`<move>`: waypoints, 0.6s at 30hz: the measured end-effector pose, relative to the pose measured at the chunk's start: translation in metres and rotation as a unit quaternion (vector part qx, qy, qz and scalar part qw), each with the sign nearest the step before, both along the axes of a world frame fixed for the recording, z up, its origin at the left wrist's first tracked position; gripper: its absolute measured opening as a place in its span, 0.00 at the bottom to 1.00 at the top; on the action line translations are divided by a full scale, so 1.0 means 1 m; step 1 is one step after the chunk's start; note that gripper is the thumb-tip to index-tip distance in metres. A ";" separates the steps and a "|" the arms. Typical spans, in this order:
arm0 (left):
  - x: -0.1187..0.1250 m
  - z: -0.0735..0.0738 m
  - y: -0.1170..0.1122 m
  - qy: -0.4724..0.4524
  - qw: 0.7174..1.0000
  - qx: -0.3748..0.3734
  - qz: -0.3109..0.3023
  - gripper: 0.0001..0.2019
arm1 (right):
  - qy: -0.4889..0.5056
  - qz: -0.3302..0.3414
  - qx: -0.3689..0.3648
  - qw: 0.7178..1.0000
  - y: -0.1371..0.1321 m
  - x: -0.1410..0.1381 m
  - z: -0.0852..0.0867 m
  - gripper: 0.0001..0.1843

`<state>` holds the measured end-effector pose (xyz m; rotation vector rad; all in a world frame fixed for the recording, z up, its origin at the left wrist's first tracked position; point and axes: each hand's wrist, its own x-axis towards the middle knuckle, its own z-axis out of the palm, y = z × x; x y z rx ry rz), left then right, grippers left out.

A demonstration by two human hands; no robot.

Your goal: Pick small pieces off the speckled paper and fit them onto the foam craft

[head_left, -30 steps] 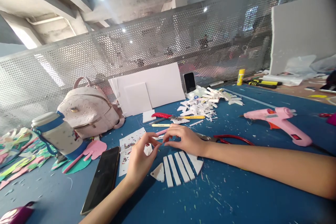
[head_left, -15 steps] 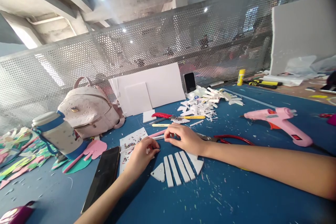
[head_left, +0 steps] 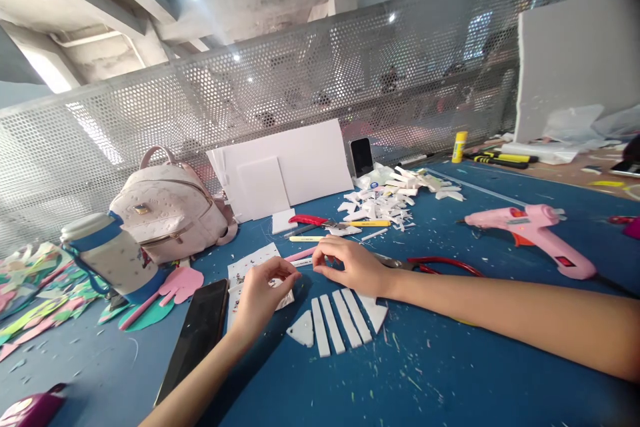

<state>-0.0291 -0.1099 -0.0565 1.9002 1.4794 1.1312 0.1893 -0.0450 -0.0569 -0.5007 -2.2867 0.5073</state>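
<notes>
My left hand hovers at the right edge of a white paper sheet strewn with small dark and coloured bits. Its thumb and forefinger come together; anything between them is too small to make out. Facing it, my right hand rests with curled fingers, thumb near the fingertips, and whatever they pinch is hidden. Just below lie a white triangular piece with a small dot and several white strips. A rounded white end piece sits under my right wrist.
Behind my right hand are red-handled pliers, a yellow cutter, red-handled scissors and white scraps. A pink glue gun lies right. On the left are a phone, a bottle and a backpack.
My left hand has turned and shifted slightly left, its fingers reaching further out above the paper. A pale patch now shows beneath it. My right hand stays in place.
</notes>
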 end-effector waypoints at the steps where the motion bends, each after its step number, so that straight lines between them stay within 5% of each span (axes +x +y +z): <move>1: 0.000 0.001 -0.001 -0.026 1.000 0.002 -0.003 0.05 | 0.001 0.007 0.006 1.000 0.000 0.000 0.000 0.03; 18: 0.007 0.000 -0.009 -0.110 0.993 0.035 -0.021 0.05 | 0.007 0.042 0.038 0.998 -0.001 0.001 -0.001 0.02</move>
